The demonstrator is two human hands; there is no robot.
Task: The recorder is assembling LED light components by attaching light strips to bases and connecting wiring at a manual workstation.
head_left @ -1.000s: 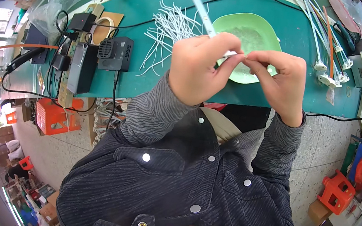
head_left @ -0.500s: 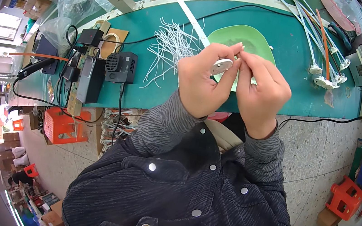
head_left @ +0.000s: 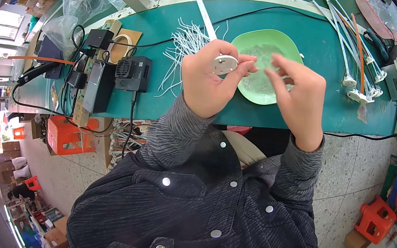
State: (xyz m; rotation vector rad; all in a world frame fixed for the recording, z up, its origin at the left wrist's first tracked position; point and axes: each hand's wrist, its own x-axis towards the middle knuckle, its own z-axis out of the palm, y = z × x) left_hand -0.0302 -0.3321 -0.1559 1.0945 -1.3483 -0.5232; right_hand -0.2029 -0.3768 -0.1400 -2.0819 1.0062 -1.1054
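Fingers of the left hand (head_left: 209, 83) pinch a white round cap (head_left: 225, 64) above the green plate (head_left: 249, 40), the right hand (head_left: 296, 94) half-open and empty beside it; a loosened pinch could drop the cap off the counter (head_left: 160, 106).

Dark charcoal corduroy jacket, fine vertical ribbing, round silver snap buttons scattered across chest and flaps, 1 brass-toned snap low at centre. Grey knitted sleeves with faint darker stripes, snug ribbed cuffs at wrists. Left hand (head_left: 209, 78), right hand (head_left: 298, 94) bare, ungloved.
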